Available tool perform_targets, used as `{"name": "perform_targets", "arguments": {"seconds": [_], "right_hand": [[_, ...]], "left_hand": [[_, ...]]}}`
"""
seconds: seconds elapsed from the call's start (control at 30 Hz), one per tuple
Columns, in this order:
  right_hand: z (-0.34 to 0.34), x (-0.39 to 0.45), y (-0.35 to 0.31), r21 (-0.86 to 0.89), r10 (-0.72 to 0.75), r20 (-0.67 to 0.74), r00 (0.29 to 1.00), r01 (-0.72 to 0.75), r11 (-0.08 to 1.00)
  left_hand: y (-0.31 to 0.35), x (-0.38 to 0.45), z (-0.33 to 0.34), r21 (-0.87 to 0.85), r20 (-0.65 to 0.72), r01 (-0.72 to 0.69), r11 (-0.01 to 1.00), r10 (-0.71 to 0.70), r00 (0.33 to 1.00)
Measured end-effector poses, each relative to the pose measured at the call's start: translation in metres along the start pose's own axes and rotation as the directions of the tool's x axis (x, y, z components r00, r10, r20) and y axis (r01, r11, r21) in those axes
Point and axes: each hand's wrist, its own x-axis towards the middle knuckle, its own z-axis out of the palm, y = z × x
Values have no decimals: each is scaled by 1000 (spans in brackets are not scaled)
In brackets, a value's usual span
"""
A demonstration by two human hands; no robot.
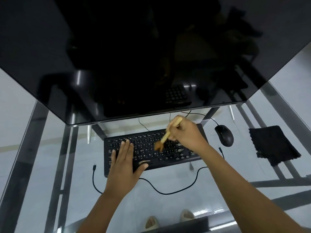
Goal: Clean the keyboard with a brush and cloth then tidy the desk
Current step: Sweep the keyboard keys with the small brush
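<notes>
Down on the clear glass desk [168, 207], a flat black plastic keyboard [151, 148] lies with its long axis running left to right, tilted a little so the right end sits farther away. Its keys are small squares with pale legends. The left hand [125, 163] lies flat on the keyboard's left part, fingers straight and together, pointing away, thumb spread to the right along the near edge. The right hand [186, 134] is curled around the pale wooden handle of a brush [165, 137]; the handle is a slim rounded stick, its top end pointing far and right above the knuckles, its lower end slanting near and left. The brown bristles, blurred, touch the keys right of the keyboard's middle.

Just right of the keyboard sits a smooth, rounded black mouse [224, 135], its cord leading away toward the far side. Farther right, well apart from it, a dark folded cloth [274, 145] with a nubbly weave and a roughly square outline lies on the glass. A thin black cable [168, 192] curves in a loose wave near the keyboard's front edge. A large glossy dark monitor [134, 56] fills the far part of the view. Metal frame bars show through the glass.
</notes>
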Motion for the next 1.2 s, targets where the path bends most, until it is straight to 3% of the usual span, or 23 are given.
{"name": "perform_targets", "arguments": {"seconds": [0.03, 0.07, 0.13, 0.17, 0.2, 0.23, 0.27, 0.3, 0.33, 0.43, 0.47, 0.53, 0.57, 0.6, 0.7, 0.73, 0.8, 0.83, 0.93, 1.0, 1.07, 1.17, 1.2], "right_hand": [[2, -1, 0, -71, -9, 62, 998, 13, 997], [5, -2, 2, -125, -54, 38, 998, 59, 990], [7, -3, 2, -159, -159, -177, 971, 132, 979], [5, -5, 1, -122, -168, -212, 963, 145, 982], [4, -7, 0, -67, -154, -179, 972, 144, 987], [4, -8, -1, -38, -106, -52, 993, 104, 994], [5, -13, -2, -67, -66, 121, 990, 74, 995], [6, -17, -2, -156, -60, 205, 977, 93, 983], [7, -19, -1, -192, -91, 192, 977, 128, 973], [6, -19, 0, -123, -217, -182, 959, 196, 973], [7, -18, -1, -61, -193, -186, 963, 185, 981], [14, -15, -3, -3, -83, 64, 994, 83, 997], [18, -14, -3, -66, -57, 149, 987, 68, 996], [22, -13, -3, -88, -80, 136, 987, 93, 992], [26, -4, -7, -60, -177, -130, 976, 170, 984], [27, -1, -9, -40, -153, -128, 980, 150, 988], [36, -1, -16, -76, -97, 65, 993, 101, 992], [41, -1, -19, -118, -111, 94, 989, 122, 985], [49, 2, -29, -80, -203, -95, 974, 196, 977], [56, 5, -35, -40, -150, -5, 989, 150, 988], [65, 4, -39, -127, -157, 115, 981, 171, 977], [74, 7, -46, -124, -241, -45, 970, 234, 964], [75, 8, -48, -96, -222, -37, 974, 217, 971]], "left_hand": [[1, 0, 1, 10, 6, -12, 1000, 12, 1000], [2, 1, 1, 16, 12, -28, 999, 28, 1000], [7, 2, 3, 25, 15, -56, 998, 55, 998], [9, 2, 4, 36, 13, -69, 997, 69, 998], [10, 3, 5, 47, 5, -77, 996, 77, 997], [10, 3, 7, 55, 0, -79, 995, 79, 997], [10, 1, 8, 59, -3, -78, 995, 78, 997], [10, 0, 10, 59, -6, -74, 996, 74, 997], [9, -1, 11, 57, -9, -67, 996, 68, 998], [10, -6, 12, 26, -45, -34, 999, 35, 998], [9, -8, 12, 6, -70, -16, 1000, 16, 997], [6, -12, 9, -33, -137, 24, 999, -28, 990], [3, -15, 7, -47, -168, 51, 998, -58, 984], [0, -18, 5, -57, -190, 80, 995, -90, 978], [-13, -26, 1, -86, -224, 164, 983, -179, 958], [-18, -29, 0, -105, -225, 186, 977, -206, 952], [-29, -35, 0, -144, -215, 222, 964, -250, 944], [-33, -38, 1, -161, -207, 234, 959, -264, 942], [-42, -44, 6, -196, -177, 250, 948, -285, 942], [-48, -47, 10, -191, -169, 244, 951, -276, 946], [-52, -48, 14, -172, -184, 227, 959, -257, 949], [-53, -51, 15, -205, -218, 214, 955, -258, 941], [-52, -51, 15, -209, -230, 213, 954, -259, 938]]}}
